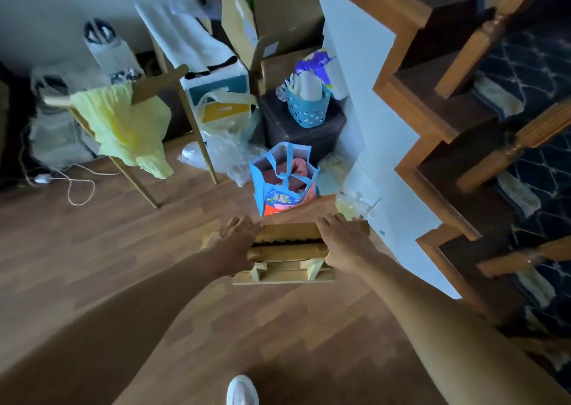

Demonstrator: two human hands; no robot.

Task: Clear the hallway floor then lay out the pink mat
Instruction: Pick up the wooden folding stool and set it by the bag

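A small wooden stool or crate [287, 250] with a slot along its top stands on the wood floor in the middle of the view. My left hand [231, 237] lies over its left end and my right hand [343, 237] over its right end, fingers bent over the far edge. Just beyond stands a blue tote bag [284, 179] with a pink rolled cloth [296, 166] inside, perhaps the mat. I cannot tell whether the stool is off the floor.
A white wall corner [370, 157] and a wooden staircase [448, 126] lie to the right. A chair with a yellow cloth [123, 129] stands at the left. Behind are plastic bags [222, 132], cardboard boxes [272, 18], a dark box bearing a blue basket [309, 108], and a cord [77, 188].
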